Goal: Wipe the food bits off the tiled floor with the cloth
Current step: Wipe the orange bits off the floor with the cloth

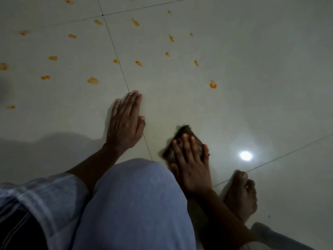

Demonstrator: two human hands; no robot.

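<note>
the right hand presses flat, fingers straight and spread, on a dark cloth lying on the pale tiled floor just ahead of a bent knee. the left hand rests flat on the floor beside it, fingers together, holding nothing. orange food bits lie scattered on the tiles beyond both hands, well apart from the cloth

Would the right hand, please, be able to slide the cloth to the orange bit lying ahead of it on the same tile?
Probably yes. The right hand lies flat on the cloth, and only bare floor shows between it and the orange bit. The left hand rests off to the side.
</note>
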